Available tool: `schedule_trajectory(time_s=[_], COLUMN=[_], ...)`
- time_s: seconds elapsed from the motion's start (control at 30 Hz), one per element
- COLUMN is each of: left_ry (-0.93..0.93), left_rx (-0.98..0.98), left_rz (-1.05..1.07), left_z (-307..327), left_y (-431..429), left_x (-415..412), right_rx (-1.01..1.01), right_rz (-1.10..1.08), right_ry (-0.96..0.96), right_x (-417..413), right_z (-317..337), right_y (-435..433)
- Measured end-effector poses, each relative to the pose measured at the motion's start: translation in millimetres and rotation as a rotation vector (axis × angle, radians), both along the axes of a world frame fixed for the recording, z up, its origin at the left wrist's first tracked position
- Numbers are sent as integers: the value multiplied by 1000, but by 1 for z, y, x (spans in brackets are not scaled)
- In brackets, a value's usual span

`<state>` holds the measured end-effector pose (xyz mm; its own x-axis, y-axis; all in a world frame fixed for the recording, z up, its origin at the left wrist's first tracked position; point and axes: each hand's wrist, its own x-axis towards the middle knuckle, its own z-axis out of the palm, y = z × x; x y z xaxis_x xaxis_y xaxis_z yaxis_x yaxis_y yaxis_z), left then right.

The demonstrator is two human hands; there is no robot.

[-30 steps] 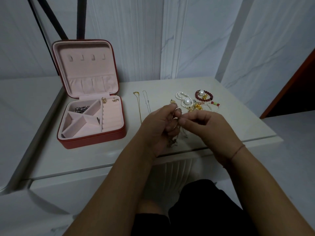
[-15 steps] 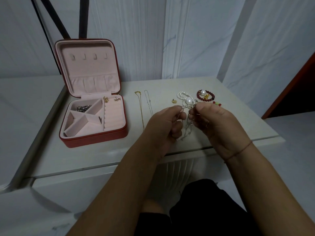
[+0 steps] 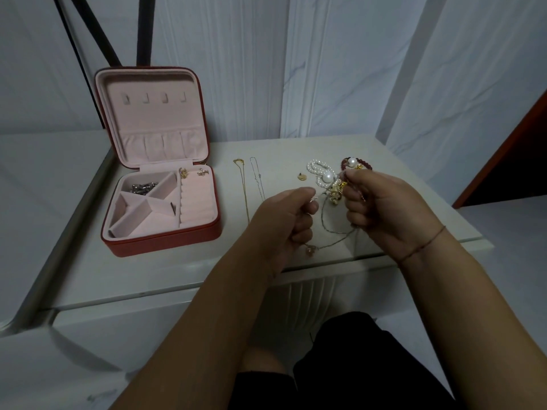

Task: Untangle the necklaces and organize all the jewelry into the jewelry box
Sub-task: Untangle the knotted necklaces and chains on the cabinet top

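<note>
A thin chain necklace [image 3: 331,232] with a small pendant hangs between my two hands above the table's front edge. My left hand [image 3: 284,223] pinches one end of it; my right hand [image 3: 381,208] grips the other end beside a tangle of gold charms [image 3: 336,192]. The red jewelry box [image 3: 159,202] stands open at the left, pink inside, with silver pieces in one compartment and two earrings at its back. A gold chain [image 3: 244,187] and a silver chain [image 3: 257,179] lie straight on the table. Pearl strands [image 3: 318,171] and a red bead bracelet [image 3: 344,164] lie behind my right hand.
A small gold disc [image 3: 302,176] lies between the chains and the pearls. The white table [image 3: 165,273] ends close in front of me and drops off at the right. Dark rods [image 3: 103,39] lean on the marble wall behind the box.
My hands have drawn apart, the right one moving right and the left one staying low. The chain between them has stretched into a loose hanging loop with the pendant showing.
</note>
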<state>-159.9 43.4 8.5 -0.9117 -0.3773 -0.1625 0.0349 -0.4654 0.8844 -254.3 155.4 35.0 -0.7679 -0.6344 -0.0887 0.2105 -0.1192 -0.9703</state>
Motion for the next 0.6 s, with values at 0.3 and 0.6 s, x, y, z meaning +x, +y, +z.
schedule_trajectory(time_s=[0.3,0.6], left_ry=[-15,-21], left_rx=[-152,-211], left_rz=[-38,-37], left_z=[1,2], left_y=[-5,-6], left_x=[5,5], right_rx=[22,86], right_rz=[64,112], right_ry=[45,117], right_x=[-5,-6], right_z=[6,15], right_y=[1,1])
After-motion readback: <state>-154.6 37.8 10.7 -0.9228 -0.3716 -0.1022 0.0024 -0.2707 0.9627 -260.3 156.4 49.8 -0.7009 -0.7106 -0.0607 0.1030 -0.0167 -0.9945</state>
